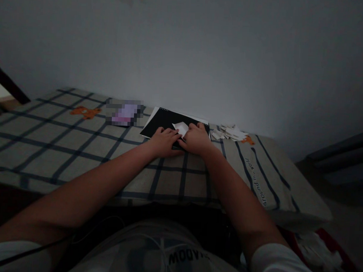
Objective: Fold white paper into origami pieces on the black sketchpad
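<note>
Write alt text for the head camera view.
In dim light, a person's left hand and right hand touch a small white paper piece lying on a black rectangular sheet, on a grey cloth with dark blue checks. A pile of small white paper scraps lies to the right.

Single head-worn view, looking forward and down, checked grey-and-blue bed (pixel 80 148) near across mid-frame, left hand (pixel 165 141) and right hand (pixel 197 139) at centre, plain grey wall (pixel 202 53) filling upper half.

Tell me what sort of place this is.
Likely a dim bedroom: a checked-sheet bed stands against a bare wall and serves as a desk for a black notebook.
</note>
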Motion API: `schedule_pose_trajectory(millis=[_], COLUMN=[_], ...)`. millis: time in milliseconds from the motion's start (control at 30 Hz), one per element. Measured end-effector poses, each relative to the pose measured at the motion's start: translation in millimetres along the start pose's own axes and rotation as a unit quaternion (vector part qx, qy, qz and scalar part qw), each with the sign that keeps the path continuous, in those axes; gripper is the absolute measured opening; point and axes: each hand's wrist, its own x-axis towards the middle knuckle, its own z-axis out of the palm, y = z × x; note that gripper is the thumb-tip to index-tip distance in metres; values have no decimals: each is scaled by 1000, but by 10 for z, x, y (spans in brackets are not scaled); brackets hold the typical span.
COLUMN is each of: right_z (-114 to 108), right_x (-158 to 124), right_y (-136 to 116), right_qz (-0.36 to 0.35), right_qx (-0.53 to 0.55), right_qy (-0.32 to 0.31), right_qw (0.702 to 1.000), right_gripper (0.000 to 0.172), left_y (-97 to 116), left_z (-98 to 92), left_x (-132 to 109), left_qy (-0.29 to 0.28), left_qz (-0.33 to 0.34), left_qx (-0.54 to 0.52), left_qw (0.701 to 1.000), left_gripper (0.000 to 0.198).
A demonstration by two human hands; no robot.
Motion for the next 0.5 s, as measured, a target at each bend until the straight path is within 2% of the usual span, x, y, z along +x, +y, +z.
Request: schedule_pose_trajectory(millis=[300, 500], right_z=[-39, -78], right_x=[9, -14], right_y=[12, 18], right_qz=[26, 17], right_qx=[-10, -5], right_qy=[-17, -42], right_qw=[999, 999], right_gripper=[53, 39], left_y=[7, 3], left_z=[-2, 23], left_x=[-2, -11], left_qy=[6, 8], left_qz=[6, 2], left_qx=[4, 5], left_qw=[1000, 1000], left_gripper=[73, 74])
